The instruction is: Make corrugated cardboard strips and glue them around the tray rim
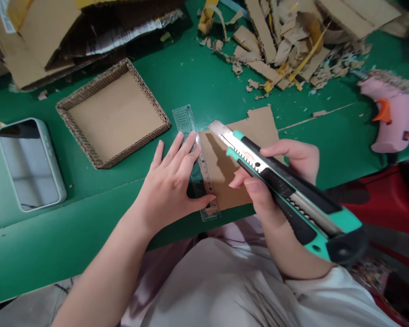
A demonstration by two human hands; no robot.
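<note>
My left hand (172,184) lies with fingers spread over a clear plastic ruler (207,188), pressing it down along the left edge of a flat cardboard piece (230,181). In my right hand (276,177) is a green and black utility knife (289,190), held above the cardboard with its metal blade end pointing up and left, apart from the sheet. The knife casts a shadow on the cardboard. Left of the ruler sits a shallow cardboard tray (116,116) with corrugated walls.
A phone (37,165) lies at the left on the green table (98,236). Torn cardboard scraps (276,50) are heaped at the back right. A pink glue gun (395,109) rests at the right edge. Larger cardboard boxes (47,34) stand at the back left.
</note>
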